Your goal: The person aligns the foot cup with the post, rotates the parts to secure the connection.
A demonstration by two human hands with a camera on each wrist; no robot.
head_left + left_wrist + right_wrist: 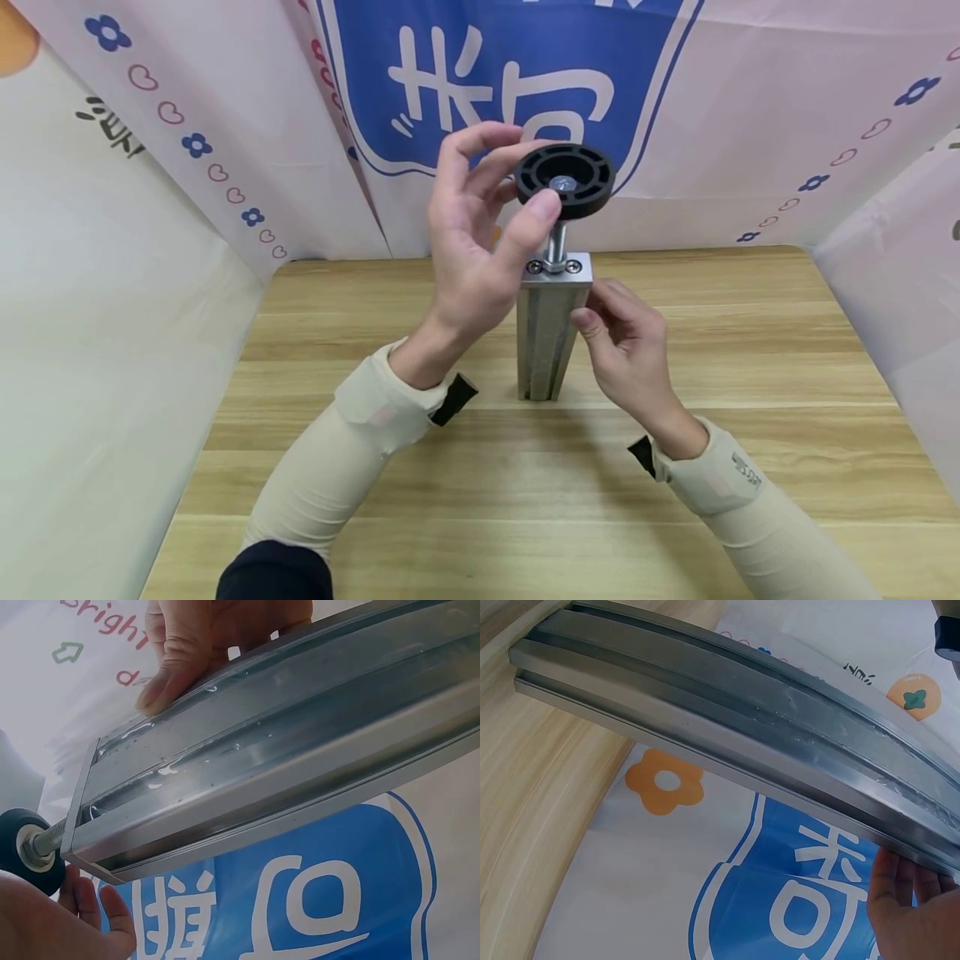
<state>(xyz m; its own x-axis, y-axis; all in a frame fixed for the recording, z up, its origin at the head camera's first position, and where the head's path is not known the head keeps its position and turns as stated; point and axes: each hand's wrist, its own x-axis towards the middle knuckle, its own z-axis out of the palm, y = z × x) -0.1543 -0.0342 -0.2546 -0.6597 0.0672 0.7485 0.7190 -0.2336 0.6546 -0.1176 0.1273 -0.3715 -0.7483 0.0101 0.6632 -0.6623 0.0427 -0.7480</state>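
Note:
An aluminium profile [543,333] stands upright on the wooden table, its grooved sides also large in both wrist views. Two screws fasten an end plate [583,260] to its top. From that plate rises a threaded stem [556,243] carrying a black round levelling foot [566,179]. My left hand [472,250] pinches the foot's rim, thumb in front and fingers behind; the other fingers are loosely bent. My right hand [633,350] grips the profile's right side just below the plate, its thumb [166,686] pressing a face in the left wrist view. Some right fingertips are hidden behind the profile.
The wooden table [360,333] has its back edge near a hanging printed cloth [720,125] with a blue sign. White cloth [97,333] also borders the left side. Small black cameras [453,400] sit on both wrists over cream sleeves.

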